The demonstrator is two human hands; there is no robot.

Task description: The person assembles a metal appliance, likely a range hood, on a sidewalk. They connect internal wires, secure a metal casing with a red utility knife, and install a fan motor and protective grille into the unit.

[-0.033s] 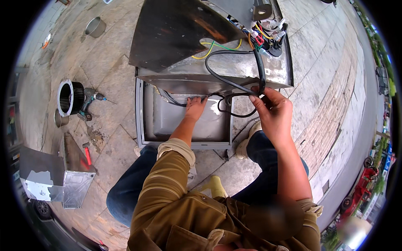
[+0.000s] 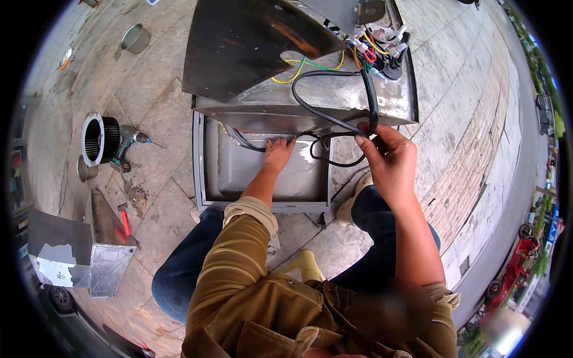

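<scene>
Lying at the far left of the paving (image 2: pixel 158 197), a bent metal casing (image 2: pixel 110 271) has a pale patch on one side. Beyond it, a small pot (image 2: pixel 88 171) sits just beside a black fan wheel (image 2: pixel 101 143) with a light rim. A red-handled hammer (image 2: pixel 124 219) is at the casing's edge, a drill (image 2: pixel 125 146) lies next to the fan wheel, and a metal bucket (image 2: pixel 136 39) is farther off. In the middle, a dark metal panel (image 2: pixel 250 53) slants up over a metal box (image 2: pixel 268 119). The left hand (image 2: pixel 278 155) reaches over a grey frame (image 2: pixel 268 208), fingers at the dark wiring under the box's edge; whether they are closed on it I cannot tell. Yellow-green wire (image 2: pixel 290 79) curves above. The black cable (image 2: pixel 371 98) loops down the box's front to the right hand (image 2: pixel 394 158), which pinches it between thumb and fingers. Above that hand, coloured wires (image 2: pixel 369 53) bunch at the box's corner.
</scene>
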